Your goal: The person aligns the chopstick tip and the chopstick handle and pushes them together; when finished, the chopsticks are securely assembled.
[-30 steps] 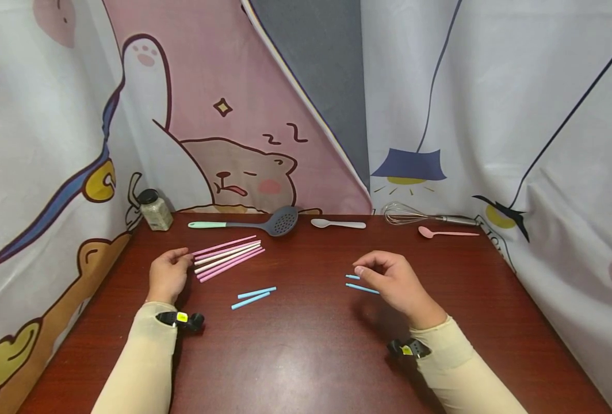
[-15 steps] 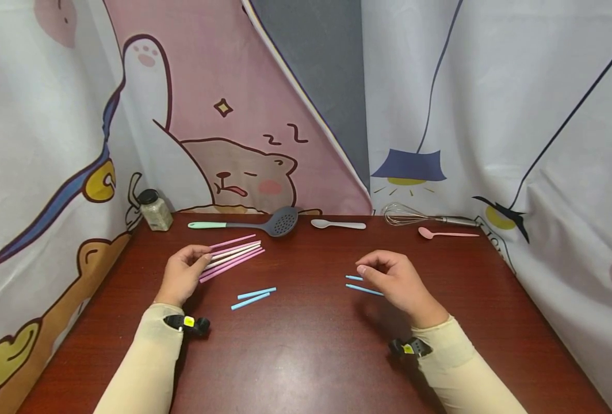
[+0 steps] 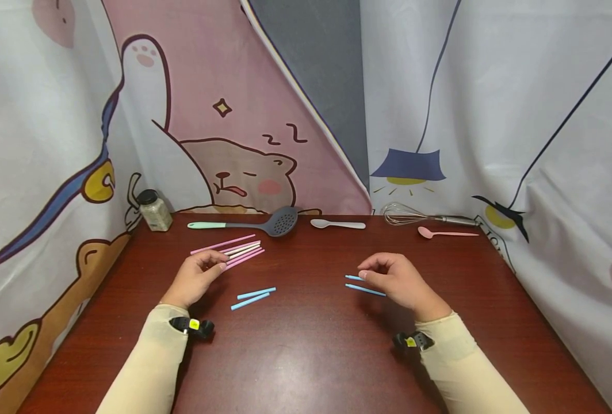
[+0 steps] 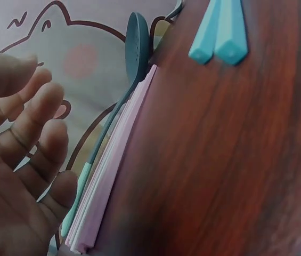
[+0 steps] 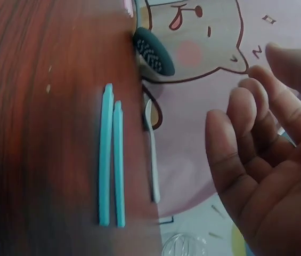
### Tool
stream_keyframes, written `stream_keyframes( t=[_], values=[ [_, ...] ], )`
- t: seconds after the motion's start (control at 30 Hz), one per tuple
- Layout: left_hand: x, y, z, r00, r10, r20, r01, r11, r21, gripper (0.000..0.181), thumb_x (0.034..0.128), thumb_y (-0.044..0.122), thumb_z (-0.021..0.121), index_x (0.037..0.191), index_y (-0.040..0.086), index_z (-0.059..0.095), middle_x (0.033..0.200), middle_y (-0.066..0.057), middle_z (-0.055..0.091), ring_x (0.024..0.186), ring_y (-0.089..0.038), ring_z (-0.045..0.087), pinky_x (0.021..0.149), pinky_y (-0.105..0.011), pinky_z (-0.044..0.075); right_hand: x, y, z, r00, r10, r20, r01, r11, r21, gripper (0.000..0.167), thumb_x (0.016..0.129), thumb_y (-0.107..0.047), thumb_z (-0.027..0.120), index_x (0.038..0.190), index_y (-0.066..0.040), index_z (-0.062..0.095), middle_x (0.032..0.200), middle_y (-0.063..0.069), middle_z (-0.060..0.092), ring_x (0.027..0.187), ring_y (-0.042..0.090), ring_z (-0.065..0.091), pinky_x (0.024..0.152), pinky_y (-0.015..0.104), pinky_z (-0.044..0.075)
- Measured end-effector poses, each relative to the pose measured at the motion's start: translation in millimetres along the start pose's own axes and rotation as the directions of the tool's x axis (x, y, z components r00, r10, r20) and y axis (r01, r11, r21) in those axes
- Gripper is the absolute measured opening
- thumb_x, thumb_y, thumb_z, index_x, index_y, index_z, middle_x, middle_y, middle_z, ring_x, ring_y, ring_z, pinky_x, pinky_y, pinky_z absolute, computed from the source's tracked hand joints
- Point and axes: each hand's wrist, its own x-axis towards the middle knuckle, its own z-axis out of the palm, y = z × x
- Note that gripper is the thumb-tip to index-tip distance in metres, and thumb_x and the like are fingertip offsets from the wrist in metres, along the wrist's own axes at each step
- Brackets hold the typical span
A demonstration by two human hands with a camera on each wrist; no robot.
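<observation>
My left hand (image 3: 197,279) hovers over the near end of a bundle of pink sticks (image 3: 245,259) and white sticks (image 3: 244,252), hiding part of them. In the left wrist view its fingers bend loosely apart from the sticks, holding nothing. One more pink stick (image 3: 223,244) lies just behind the bundle. Two blue sticks (image 3: 250,301) rest to the right of that hand, nearly touching at one end. Over a second pair of blue sticks (image 5: 106,154), which have narrowed tips, is my right hand (image 3: 404,284). Loosely curved and holding nothing, it partly covers one in the head view.
Along the table's back edge lie a slotted skimmer (image 3: 282,222) with a mint handle, a pale spoon (image 3: 339,224), a whisk (image 3: 414,215) and a pink spoon (image 3: 448,233). A black-lidded jar (image 3: 155,211) stands at the back left. Printed cloth hangs behind.
My left hand has moved right, from the left ends of the pink and white sticks to above them. My right hand has shifted slightly right. The sticks have stayed put.
</observation>
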Motion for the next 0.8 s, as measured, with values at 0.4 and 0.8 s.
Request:
stream_keyframes(
  t=[0.4,0.8],
  values=[
    [2.6,-9.6,3.7,0.991,0.020,0.134,-0.023,0.999,0.022,0.017,0.0992,0.007,0.070,0.114,0.001,0.075,0.112,-0.015,0.075,0.097,-0.011,0.062,0.083,-0.027,0.049,4.8,23.8,-9.6,0.989,0.125,0.083,-0.116,0.988,-0.103,0.012,0.091,-0.011,0.081,0.100,-0.003,0.079,0.081,0.004,0.069,0.072,0.013,0.058,0.061,0.026,0.048],
    [-1.4,-2.9,12.8,0.966,-0.007,0.260,-0.016,0.996,0.086,0.014,0.0971,0.009,0.073,0.111,0.011,0.076,0.109,-0.002,0.073,0.106,-0.022,0.063,0.094,-0.045,0.050,6.1,36.9,-12.6,0.964,0.215,0.154,-0.177,0.957,-0.228,0.007,0.090,-0.010,0.079,0.096,-0.006,0.079,0.077,0.000,0.067,0.069,0.014,0.056,0.060,0.028,0.045]
  ],
)
